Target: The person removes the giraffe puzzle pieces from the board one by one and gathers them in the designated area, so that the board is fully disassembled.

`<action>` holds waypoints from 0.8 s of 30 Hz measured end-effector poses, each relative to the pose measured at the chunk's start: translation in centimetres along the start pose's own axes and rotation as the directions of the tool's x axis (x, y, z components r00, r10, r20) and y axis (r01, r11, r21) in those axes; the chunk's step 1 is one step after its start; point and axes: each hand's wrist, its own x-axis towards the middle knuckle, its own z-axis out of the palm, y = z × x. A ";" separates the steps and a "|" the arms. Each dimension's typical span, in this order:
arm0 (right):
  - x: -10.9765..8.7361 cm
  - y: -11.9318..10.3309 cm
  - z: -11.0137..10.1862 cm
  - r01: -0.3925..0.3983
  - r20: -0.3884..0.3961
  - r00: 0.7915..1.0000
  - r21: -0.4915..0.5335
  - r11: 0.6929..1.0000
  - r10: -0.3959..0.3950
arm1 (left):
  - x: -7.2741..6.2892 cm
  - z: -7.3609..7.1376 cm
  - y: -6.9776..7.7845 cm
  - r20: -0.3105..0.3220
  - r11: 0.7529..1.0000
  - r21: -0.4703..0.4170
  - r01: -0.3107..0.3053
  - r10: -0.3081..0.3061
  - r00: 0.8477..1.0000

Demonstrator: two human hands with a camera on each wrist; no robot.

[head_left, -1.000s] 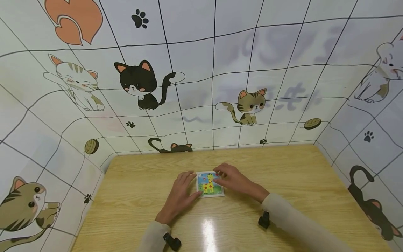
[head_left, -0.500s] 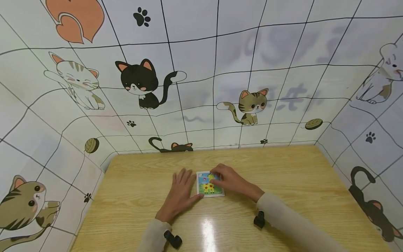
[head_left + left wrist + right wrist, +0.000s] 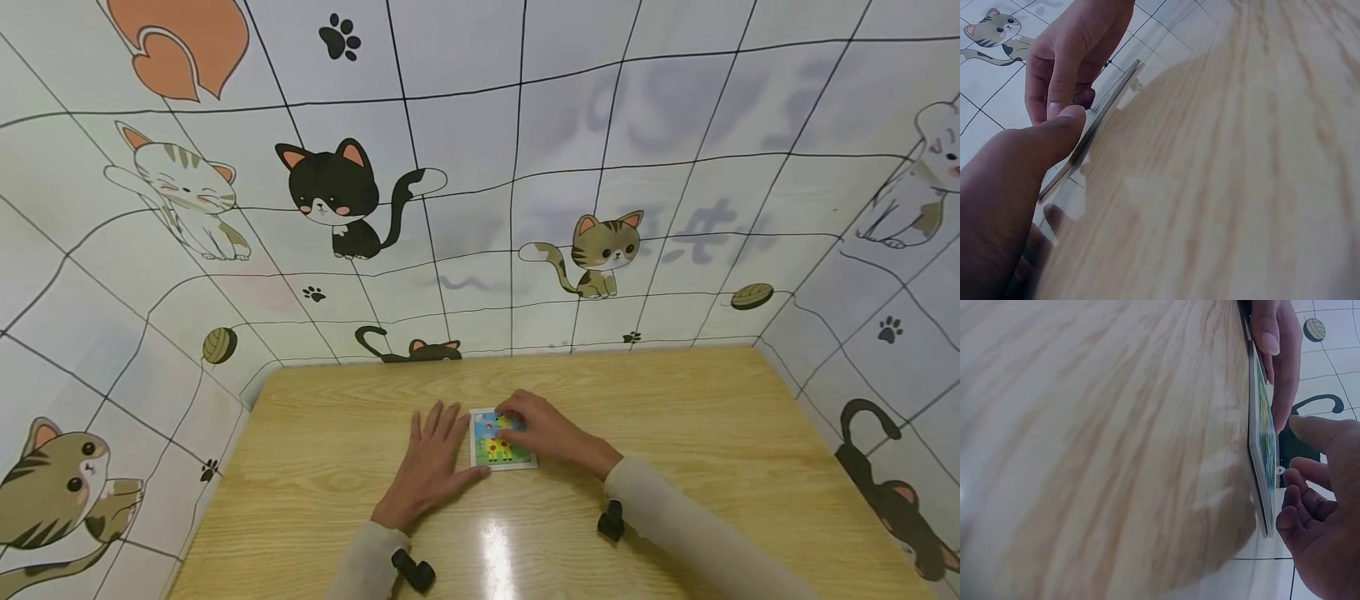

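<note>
Far L, I've got the wall (image 3: 157,242) w/ a striped cat (image 3: 60,492) printed low on it. Next, the L sleeve (image 3: 367,562) w/ a blk cam (image 3: 413,572) at the cuff. L hand (image 3: 429,467) lies on the table (image 3: 315,433), fingers straight & spread, gripping nothing, thumb tip at the lower L corner of the board (image 3: 491,448). That's giraffe-printed, white-edged, flat on the table btwn both hands. R hand (image 3: 551,429) is over its upper R part, fingers bent, thumb & index apart in R wrist view; I can't tell if it has hold of anything. Then a 2nd cam (image 3: 611,522) & R sleeve (image 3: 690,525).
</note>
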 end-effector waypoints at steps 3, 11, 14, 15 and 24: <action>0.1 0.0 0.2 0.001 0.004 1.000 0.007 1.000 -0.001 | 0.0 0.1 0.0 0.015 1.000 -0.001 0.009 -0.009 1.000; 0.6 -0.3 0.8 0.002 0.014 1.000 0.020 1.000 -0.002 | -0.1 0.5 -0.2 0.024 1.000 0.021 0.020 -0.020 1.000; 0.7 -0.4 1.0 0.013 0.014 1.000 0.002 1.000 -0.013 | -0.2 0.5 -0.2 0.030 1.000 0.021 0.020 -0.020 0.999; 0.7 -0.4 1.0 0.016 0.014 1.000 -0.003 1.000 -0.016 | -0.2 0.5 -0.2 0.031 1.000 0.023 0.018 -0.019 0.999; 1.3 0.6 1.7 0.043 -0.002 0.999 -0.008 0.999 -0.043 | -0.1 0.4 -0.1 0.040 0.999 0.035 0.018 -0.020 0.999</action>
